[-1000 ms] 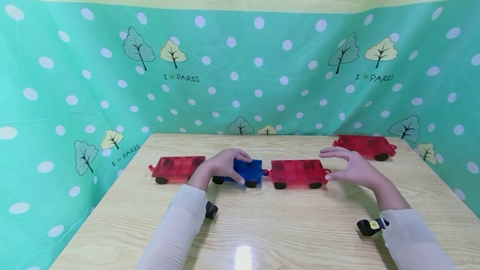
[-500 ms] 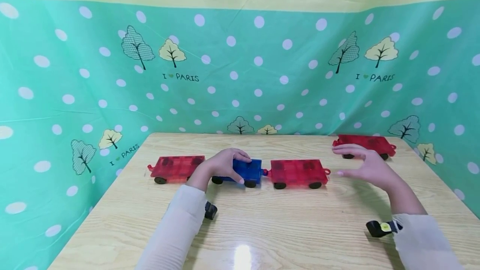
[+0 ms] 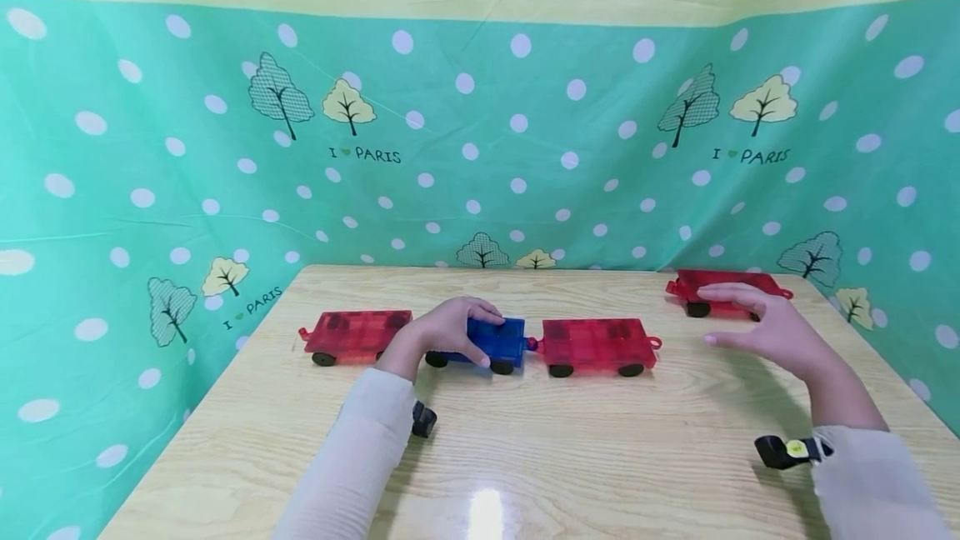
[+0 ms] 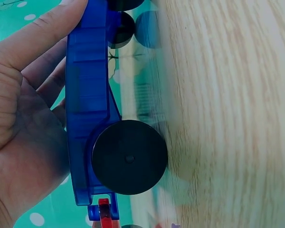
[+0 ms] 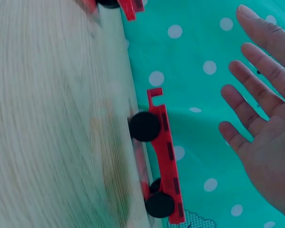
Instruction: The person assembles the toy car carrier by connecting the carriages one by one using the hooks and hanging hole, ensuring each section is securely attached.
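Note:
My left hand (image 3: 444, 333) grips a blue toy train car (image 3: 504, 340), thumb on the near side and fingers over the top. In the left wrist view, a red coupling piece (image 4: 104, 211) sits in a hook at the blue car's lower end. One red train car (image 3: 596, 344) joins the blue car's right end; another red train car (image 3: 352, 332) stands to its left, partly hidden by my wrist. My right hand (image 3: 783, 336), fingers spread and holding nothing, overlaps a separate red train car (image 3: 735, 277) at the back right; in the right wrist view, that car (image 5: 170, 161) is apart from the palm.
All the cars stand on black wheels on a light wooden table (image 3: 570, 457). A green polka-dot cloth (image 3: 570, 123) hangs behind and down the left side. Small black cameras (image 3: 780, 450) are strapped to both wrists.
My right hand has moved right, from the end of the joined red car toward the separate red car at the back. My left hand keeps its grip on the blue car.

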Motion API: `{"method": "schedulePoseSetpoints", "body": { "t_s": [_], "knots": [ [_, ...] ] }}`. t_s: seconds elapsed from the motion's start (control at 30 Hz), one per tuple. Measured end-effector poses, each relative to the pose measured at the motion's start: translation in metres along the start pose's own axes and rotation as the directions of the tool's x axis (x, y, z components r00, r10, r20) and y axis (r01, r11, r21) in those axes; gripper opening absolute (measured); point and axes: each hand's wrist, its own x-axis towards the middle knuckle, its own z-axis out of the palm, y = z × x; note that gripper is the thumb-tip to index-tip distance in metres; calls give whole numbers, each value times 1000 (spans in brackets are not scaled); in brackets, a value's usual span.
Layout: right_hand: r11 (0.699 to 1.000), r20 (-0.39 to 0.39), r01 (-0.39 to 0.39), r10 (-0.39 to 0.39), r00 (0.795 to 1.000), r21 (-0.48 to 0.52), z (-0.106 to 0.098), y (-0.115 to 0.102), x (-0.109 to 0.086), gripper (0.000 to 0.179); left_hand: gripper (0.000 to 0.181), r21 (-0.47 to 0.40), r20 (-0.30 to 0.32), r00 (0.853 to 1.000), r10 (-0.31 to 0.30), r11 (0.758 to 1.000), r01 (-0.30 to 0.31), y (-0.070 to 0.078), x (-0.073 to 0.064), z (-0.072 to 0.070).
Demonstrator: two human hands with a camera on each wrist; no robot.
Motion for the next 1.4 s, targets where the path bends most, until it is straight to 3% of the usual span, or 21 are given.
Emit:
{"method": "schedulePoseSetpoints", "body": {
  "t_s": [0.27,0.7,1.1,1.4],
  "knots": [
    [998,17,-58,58,998,-15,-10,14,4,71,66,-4,8,1000,-12,1000,12,-2,4,-3],
    [996,31,-86,87,996,-23,-27,35,13,74,66,-3,11,1000,-20,1000,20,-2,4,-2],
    [993,138,-115,118,983,-30,-37,44,33,94,65,-25,3,1000,-28,999,28,-3,2,-1],
    [983,152,-164,176,973,-86,-36,51,47,100,65,-26,-3,999,-33,999,33,-2,1,1]
  ]
}}
